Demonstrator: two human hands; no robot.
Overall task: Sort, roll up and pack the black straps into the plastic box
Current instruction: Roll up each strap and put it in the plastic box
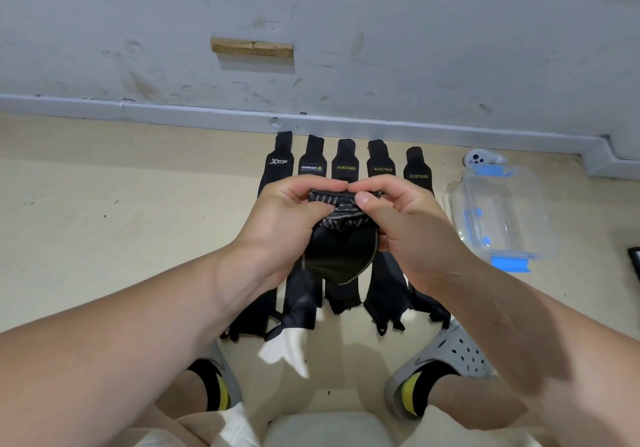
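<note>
Seen from above, a person's left hand and right hand meet in the middle, fingers and thumbs pinched shut on the top edge of a black strap held above the floor. Five more black straps lie side by side beneath it. A clear plastic box with blue clips sits open, to the right.
</note>
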